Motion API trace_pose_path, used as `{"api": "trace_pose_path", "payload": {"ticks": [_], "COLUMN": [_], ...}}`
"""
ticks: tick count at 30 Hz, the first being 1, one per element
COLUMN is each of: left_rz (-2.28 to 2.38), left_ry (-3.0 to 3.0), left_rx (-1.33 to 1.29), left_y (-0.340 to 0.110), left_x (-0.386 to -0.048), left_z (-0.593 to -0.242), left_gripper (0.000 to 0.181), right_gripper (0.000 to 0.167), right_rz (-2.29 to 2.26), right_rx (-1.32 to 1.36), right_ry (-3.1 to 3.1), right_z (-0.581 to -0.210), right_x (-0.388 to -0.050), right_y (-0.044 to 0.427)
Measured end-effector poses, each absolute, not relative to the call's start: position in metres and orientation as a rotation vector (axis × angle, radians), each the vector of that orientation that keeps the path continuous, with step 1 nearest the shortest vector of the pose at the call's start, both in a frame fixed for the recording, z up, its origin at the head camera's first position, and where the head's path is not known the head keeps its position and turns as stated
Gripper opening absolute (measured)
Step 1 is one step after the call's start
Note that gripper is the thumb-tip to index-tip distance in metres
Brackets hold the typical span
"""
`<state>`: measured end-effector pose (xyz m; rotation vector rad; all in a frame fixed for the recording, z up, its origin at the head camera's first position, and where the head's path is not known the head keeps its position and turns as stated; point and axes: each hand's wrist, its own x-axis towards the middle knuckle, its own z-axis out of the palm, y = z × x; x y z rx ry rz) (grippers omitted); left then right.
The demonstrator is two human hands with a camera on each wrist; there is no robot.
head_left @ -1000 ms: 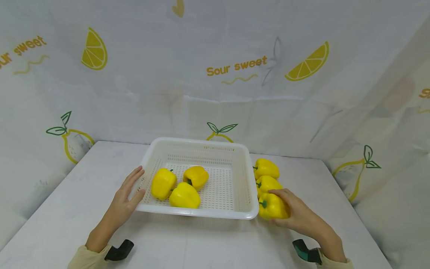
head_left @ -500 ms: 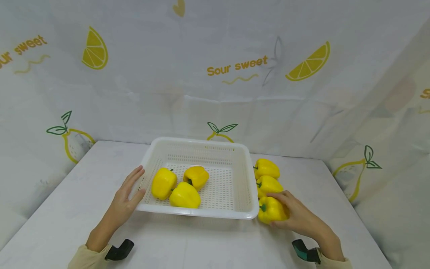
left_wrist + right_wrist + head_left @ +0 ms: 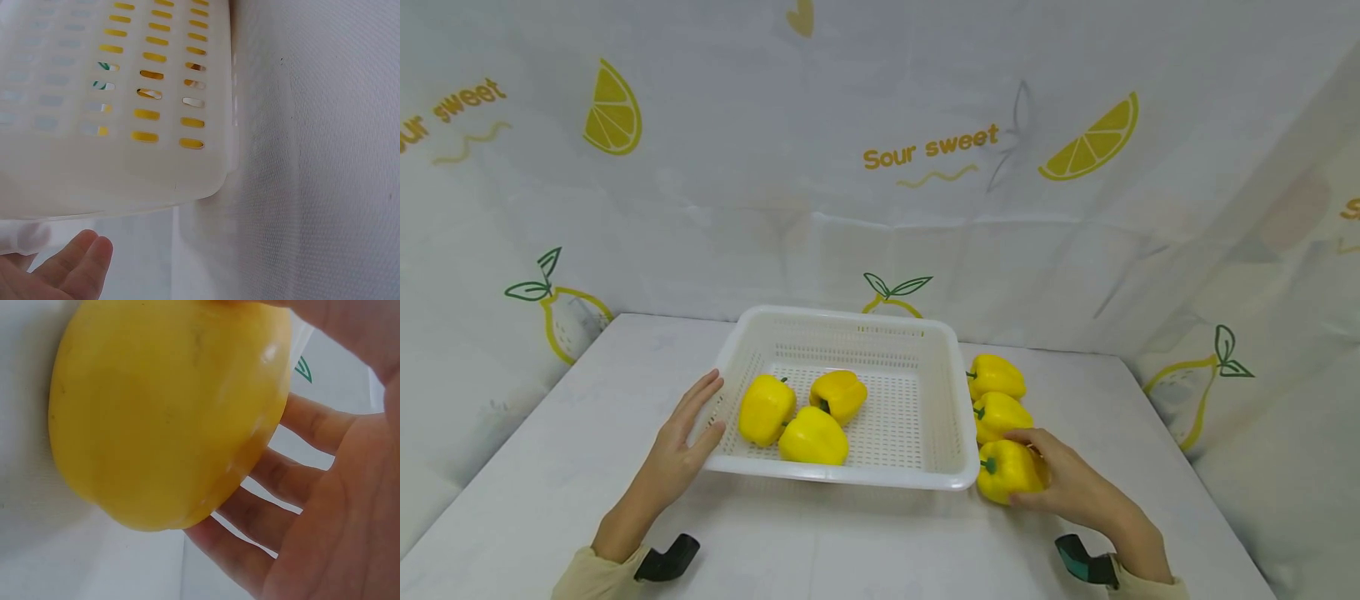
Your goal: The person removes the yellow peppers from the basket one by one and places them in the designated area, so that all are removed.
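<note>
A yellow bell pepper [image 3: 1009, 472] sits on the table just right of the basket's near right corner. My right hand [image 3: 1070, 481] grips it, thumb on the near side and fingers round the far side. In the right wrist view the pepper [image 3: 165, 419] fills much of the picture, with several fingers [image 3: 262, 531] curved against it. On the other side, my left hand [image 3: 676, 446] rests at the left rim of the white plastic basket [image 3: 850, 475], its fingers fairly straight. Fingertips [image 3: 94, 256] show near the basket's rim in the left wrist view.
Three yellow peppers, including one at the front [image 3: 812, 436], lie inside the basket. Beyond the gripped pepper, a middle pepper [image 3: 1002, 416] and a far pepper [image 3: 996, 377] line the basket's right side. A lemon-printed curtain [image 3: 820, 167] hangs behind the white table [image 3: 820, 542].
My right hand and the nearest pepper have shifted slightly toward me, baring more of the middle pepper. The left hand and the basket have stayed put.
</note>
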<state>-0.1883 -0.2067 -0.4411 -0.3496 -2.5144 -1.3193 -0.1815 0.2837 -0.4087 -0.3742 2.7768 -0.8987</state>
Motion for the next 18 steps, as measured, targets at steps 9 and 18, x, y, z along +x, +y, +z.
{"api": "trace_pose_path", "payload": {"ticks": [9, 18], "left_rz": [-1.321, -1.321], "left_ry": [-2.509, -2.521], "left_rx": [-0.358, -0.34], "left_y": [-0.2059, -0.2063], "left_x": [-0.1878, -0.188], "left_z": [-0.4396, -0.4405], "left_gripper": [0.058, 0.058], "right_gripper": [0.077, 0.072], "right_rz": [-0.872, -0.873], "right_rx": [-0.363, -0.44], "right_ry": [2.803, 2.823], "right_z": [-0.4086, -0.4097], "right_x": [-0.1812, -0.1828], "right_y": [0.2836, 0.2854]}}
